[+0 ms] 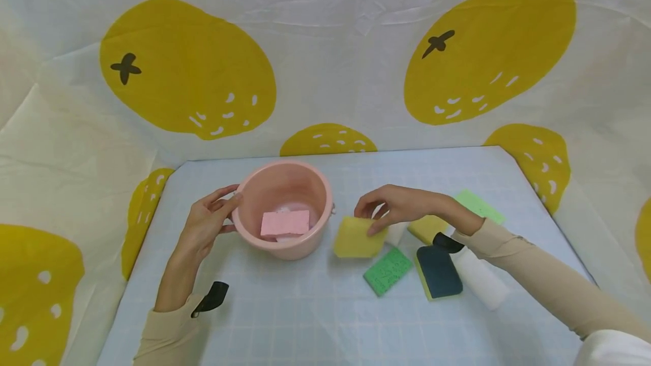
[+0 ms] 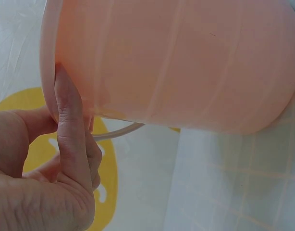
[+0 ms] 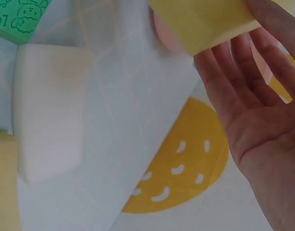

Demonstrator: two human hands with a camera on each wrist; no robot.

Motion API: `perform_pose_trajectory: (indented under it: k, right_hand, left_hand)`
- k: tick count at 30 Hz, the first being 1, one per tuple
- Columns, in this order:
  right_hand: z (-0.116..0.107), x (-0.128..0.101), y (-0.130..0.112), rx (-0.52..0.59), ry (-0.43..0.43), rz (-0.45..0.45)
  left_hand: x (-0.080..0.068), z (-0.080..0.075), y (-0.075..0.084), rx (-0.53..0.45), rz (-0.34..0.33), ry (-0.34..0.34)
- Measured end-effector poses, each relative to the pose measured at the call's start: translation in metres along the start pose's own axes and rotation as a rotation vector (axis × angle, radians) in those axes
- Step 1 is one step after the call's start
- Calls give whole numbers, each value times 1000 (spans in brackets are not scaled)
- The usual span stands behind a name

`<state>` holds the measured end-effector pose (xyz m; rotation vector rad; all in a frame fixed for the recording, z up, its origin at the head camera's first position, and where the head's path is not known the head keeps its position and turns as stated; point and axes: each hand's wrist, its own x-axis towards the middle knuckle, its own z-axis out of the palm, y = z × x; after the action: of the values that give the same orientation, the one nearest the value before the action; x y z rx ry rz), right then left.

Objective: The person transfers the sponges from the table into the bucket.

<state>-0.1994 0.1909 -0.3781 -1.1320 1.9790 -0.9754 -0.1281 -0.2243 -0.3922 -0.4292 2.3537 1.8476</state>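
A pink bucket (image 1: pixel 285 171) stands on the table, its mouth tilted toward the head camera. My left hand (image 1: pixel 203 225) grips its rim at the left side; in the left wrist view the left hand (image 2: pixel 66 159) pinches the rim between thumb and fingers. Inside the bucket lies a pink sponge (image 1: pixel 286 222) on top of something whitish, mostly hidden. To the right of the bucket, my right hand (image 1: pixel 399 205) pinches a yellow sponge (image 1: pixel 358 239) above the table. The right wrist view shows this yellow sponge (image 3: pixel 210 21) between thumb and fingers.
Beneath and beyond the right hand lie a green printed sponge (image 1: pixel 387 271), a dark-topped sponge (image 1: pixel 439 271), a white sponge (image 3: pixel 51 110), another yellow sponge (image 1: pixel 428 229), a light green piece (image 1: pixel 480 206) and a white piece (image 1: pixel 480 280). A lemon-printed sheet (image 1: pixel 335 72) rises behind the table.
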Motion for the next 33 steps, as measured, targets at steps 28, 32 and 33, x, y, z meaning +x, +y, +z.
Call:
perform_pose_trajectory:
  k: [28, 32, 33]
  right_hand:
    - [-33, 17, -49, 89, 108, -85]
    - [-37, 24, -53, 88, 137, -86]
    - [-38, 26, -54, 90, 145, -87]
  left_hand:
    - [3, 2, -1, 15, -14, 9]
    - [3, 1, -1, 18, -20, 11]
    - [2, 1, -1, 19, -19, 10]
